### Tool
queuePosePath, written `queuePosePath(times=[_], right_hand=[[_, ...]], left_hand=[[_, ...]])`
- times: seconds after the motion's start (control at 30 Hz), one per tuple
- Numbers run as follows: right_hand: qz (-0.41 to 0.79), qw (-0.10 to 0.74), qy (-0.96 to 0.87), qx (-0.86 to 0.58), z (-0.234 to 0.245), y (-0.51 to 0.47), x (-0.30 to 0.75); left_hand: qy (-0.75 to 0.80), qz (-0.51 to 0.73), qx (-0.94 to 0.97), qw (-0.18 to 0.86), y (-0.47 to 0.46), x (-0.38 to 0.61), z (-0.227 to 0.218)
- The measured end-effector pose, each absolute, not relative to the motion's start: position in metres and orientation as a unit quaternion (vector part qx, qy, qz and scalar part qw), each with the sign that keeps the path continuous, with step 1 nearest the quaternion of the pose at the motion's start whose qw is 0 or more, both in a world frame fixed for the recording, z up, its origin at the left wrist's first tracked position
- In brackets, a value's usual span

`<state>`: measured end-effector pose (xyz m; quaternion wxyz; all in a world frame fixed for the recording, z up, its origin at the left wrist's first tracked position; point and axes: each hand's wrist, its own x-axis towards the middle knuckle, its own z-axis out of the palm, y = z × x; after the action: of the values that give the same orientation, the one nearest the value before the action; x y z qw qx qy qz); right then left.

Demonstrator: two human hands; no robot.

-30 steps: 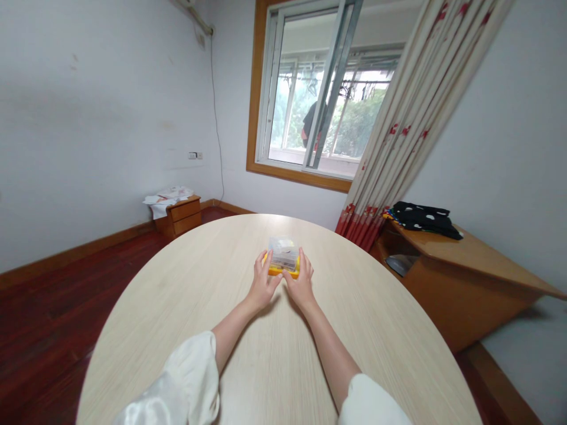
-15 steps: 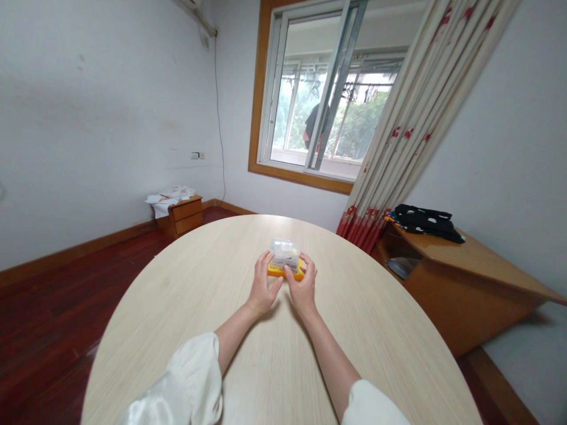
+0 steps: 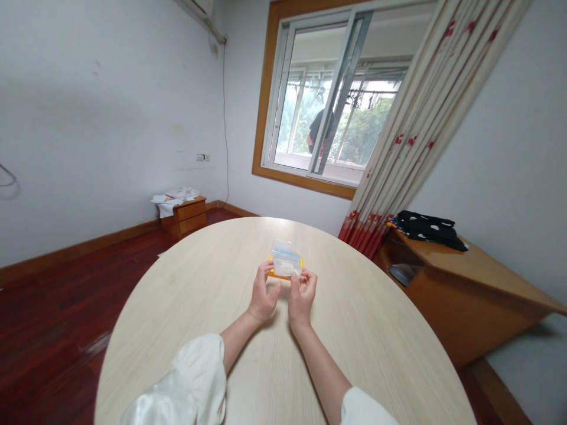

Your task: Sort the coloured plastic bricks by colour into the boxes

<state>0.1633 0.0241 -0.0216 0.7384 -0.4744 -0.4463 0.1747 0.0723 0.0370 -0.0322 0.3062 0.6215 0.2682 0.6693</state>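
Note:
In the head view, a small plastic box (image 3: pixel 287 262) with a clear lid and a yellow-orange base is between my hands, over the far half of the round table. Its contents are blurred behind the clear plastic. My left hand (image 3: pixel 263 293) grips the box's left side with its fingers, the thumb standing away from the front edge. At the right front corner my right hand (image 3: pixel 302 297) presses its thumb against the lid, fingers curled at the side. Whether the lid is fully down I cannot tell.
The pale round table (image 3: pixel 186 330) fills the foreground. To the right stands a wooden desk (image 3: pixel 469 289) with a folded black cloth (image 3: pixel 429 229) on it. Papers lie on a low drawer cabinet (image 3: pixel 192 217) at the left. A patterned curtain (image 3: pixel 398 141) hangs beside the window.
The clear lid has tilted down toward me and now covers more of the front. Less of the yellow base shows there. My left thumb has moved off the box's front edge.

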Motion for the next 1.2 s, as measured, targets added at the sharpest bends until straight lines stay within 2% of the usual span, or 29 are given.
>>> queuePosePath(times=[0.2, 0.53, 0.83, 1.2], right_hand=[[0.208, 0.721, -0.466, -0.469, -0.025, 0.013, 0.161], [0.300, 0.690, -0.467, -0.464, -0.031, -0.001, 0.162], [0.328, 0.663, -0.473, -0.479, -0.040, -0.003, 0.154], [0.281, 0.640, -0.501, -0.510, -0.038, -0.010, 0.152]], left_hand=[[0.326, 0.663, 0.552, 0.385, 0.029, 0.072, -0.033], [0.294, 0.607, 0.486, 0.555, 0.018, 0.065, -0.032], [0.301, 0.605, 0.454, 0.581, 0.009, 0.048, -0.026], [0.312, 0.599, 0.432, 0.598, 0.004, 0.043, -0.023]])
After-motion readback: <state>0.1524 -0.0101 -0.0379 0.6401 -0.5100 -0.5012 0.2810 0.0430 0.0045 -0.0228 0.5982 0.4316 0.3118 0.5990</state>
